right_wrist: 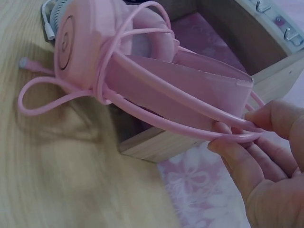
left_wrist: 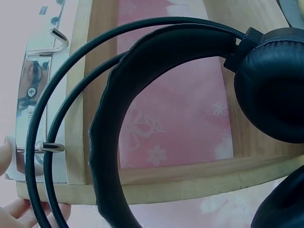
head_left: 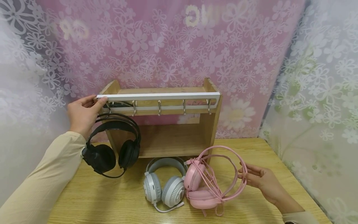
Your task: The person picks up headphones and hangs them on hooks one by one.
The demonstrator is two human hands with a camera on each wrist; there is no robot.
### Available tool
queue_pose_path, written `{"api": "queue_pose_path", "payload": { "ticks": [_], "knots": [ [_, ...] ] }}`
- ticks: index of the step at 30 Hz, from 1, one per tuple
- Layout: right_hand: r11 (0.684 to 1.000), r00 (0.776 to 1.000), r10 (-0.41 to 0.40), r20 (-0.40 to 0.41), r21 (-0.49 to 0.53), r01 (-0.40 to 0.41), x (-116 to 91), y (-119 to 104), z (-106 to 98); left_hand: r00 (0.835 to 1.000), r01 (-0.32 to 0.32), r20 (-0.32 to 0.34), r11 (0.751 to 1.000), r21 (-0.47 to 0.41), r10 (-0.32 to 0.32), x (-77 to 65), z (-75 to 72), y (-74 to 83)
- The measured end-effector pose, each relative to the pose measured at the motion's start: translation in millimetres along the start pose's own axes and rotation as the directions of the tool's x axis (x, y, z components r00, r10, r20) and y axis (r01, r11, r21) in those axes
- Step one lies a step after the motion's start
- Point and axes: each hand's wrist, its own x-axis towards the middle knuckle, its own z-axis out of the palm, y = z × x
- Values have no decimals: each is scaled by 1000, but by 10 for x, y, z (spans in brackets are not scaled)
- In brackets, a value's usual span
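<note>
At the upper left end of the small wooden shelf (head_left: 173,140), my left hand (head_left: 84,113) grips the corner, its thumb on the white hook rail (head_left: 173,95). Just below it, black headphones (head_left: 102,158) hang by their two thin headband bars from the end hook (left_wrist: 54,147). My right hand (head_left: 263,180) pinches the headband bars of pink headphones (head_left: 202,199) between thumb and fingers. The cable of this pair is wound round its ear cups and headband. Beside the pink ear cups, white-and-grey headphones (head_left: 152,186) lie on the table with their microphone toward the front.
The shelf stands on a wood-grain table (head_left: 123,202) before a pink floral cloth (head_left: 167,46). Several metal hooks (head_left: 159,107) line the rail to the right of the black pair. A pale floral curtain (head_left: 321,124) closes the right side.
</note>
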Motion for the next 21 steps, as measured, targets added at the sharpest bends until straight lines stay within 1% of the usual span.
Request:
{"api": "queue_pose_path", "payload": {
  "ticks": [4, 7, 10, 13, 16, 18, 20, 21],
  "knots": [
    [997, 999, -47, 20, -68, 48, 22, -140, 10, 1000, -2, 0, 1000, 21, 2, 6, 4, -1],
    [987, 996, -84, 39, -137, 89, 44, -249, 11, 1000, 1, -3, 1000, 0, -1, 14, -1, -3],
    [973, 994, -99, 46, -206, 106, 66, -358, 20, 1000, 0, -10, 1000, -10, 0, 16, -5, -5],
    [959, 997, -76, 29, -273, 81, 98, -469, 56, 1000, -1, -20, 1000, -12, 1, 12, -4, -6],
    [938, 999, -40, -5, -344, 36, 130, -581, 112, 1000, 3, -18, 1000, -11, -3, 9, -2, -8],
    [928, 1000, -23, -22, -372, 13, 155, -659, 147, 1000, 6, -15, 1000, -12, -7, 10, -1, -9],
    [906, 1000, -11, -28, -424, -2, 182, -740, 171, 1000, 11, -11, 1000, -10, -11, 14, -1, -10],
    [899, 1000, -13, -26, -437, 0, 199, -779, 183, 1000, 12, -12, 1000, -6, -13, 14, 0, -11]
  ]
}}
